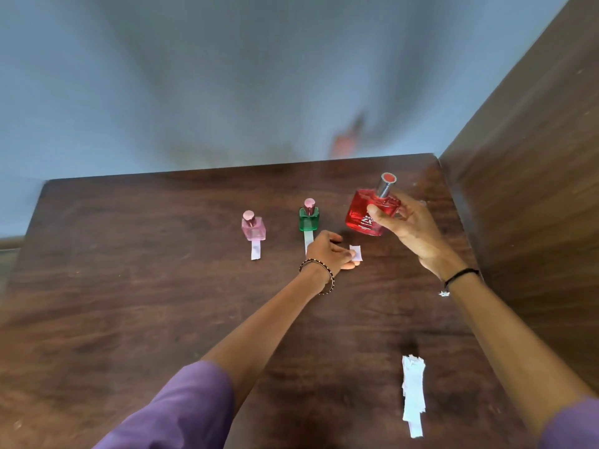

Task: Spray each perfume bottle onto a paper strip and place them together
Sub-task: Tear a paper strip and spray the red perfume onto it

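My right hand holds a red perfume bottle with a silver sprayer above the table, tilted to the right. My left hand pinches a small white paper strip just below the red bottle. A green bottle stands upright on the table with a paper strip lying at its base, partly hidden by my left hand. Further left a pink bottle stands upright with its own strip in front of it.
A pile of several spare white paper strips lies near the front right of the dark wooden table. A brown wooden panel rises along the table's right side. A grey wall stands behind the far edge.
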A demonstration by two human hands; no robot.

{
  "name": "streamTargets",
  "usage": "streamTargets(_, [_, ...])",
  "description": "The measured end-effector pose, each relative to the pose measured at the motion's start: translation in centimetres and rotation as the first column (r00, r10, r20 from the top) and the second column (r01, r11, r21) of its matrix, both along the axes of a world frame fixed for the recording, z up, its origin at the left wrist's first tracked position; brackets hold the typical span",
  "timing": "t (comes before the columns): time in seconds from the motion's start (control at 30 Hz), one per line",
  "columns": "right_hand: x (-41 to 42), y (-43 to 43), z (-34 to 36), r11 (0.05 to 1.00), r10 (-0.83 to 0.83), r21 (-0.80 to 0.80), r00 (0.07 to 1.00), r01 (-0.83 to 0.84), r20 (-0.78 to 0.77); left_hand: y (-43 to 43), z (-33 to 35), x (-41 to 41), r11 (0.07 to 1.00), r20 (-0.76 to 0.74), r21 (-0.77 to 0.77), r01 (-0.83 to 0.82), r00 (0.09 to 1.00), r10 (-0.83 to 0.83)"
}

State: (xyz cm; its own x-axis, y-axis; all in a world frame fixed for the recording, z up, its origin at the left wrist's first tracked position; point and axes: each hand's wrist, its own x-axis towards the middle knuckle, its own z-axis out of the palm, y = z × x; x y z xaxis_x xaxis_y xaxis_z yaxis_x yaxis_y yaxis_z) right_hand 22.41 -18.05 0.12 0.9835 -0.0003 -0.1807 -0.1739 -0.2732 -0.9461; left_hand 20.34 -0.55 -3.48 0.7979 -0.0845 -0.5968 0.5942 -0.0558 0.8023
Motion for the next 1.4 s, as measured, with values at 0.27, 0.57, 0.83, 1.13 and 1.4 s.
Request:
streamTargets(0.27, [2.8,-1.0,-0.8,0.984,0.158,-0.082,0.987,-0.157,0.004,-2.1,-0.9,2.0,0.975,0.07,0.095,-0.201,0.978,0.195])
streamTargets(0.57, [3.7,-2.2,-0.8,0.955,0.268,-0.112,0.962,-0.273,-0.056,-3.5,-1.2,2.8,0.957,0.114,0.135,-0.257,0.963,0.242])
streamTargets(0.83, [3.7,-2.5,-0.7,0.938,0.315,-0.114,0.942,-0.327,-0.114,-3.6,-0.6,3.5,0.949,0.1,0.274,-0.154,0.986,0.131])
streamTargets(1.13, [3.1,-2.3,-0.3,0.94,0.301,-0.131,0.947,-0.314,-0.115,-3.7,-0.4,4.0,0.935,0.068,0.346,-0.08,0.996,0.06])
streamTargets(1.4, [2.4,-2.0,-0.5,0.951,0.276,-0.111,0.953,-0.289,-0.125,-3.6,-0.7,3.6,0.936,0.078,0.34,-0.089,0.995,0.067])
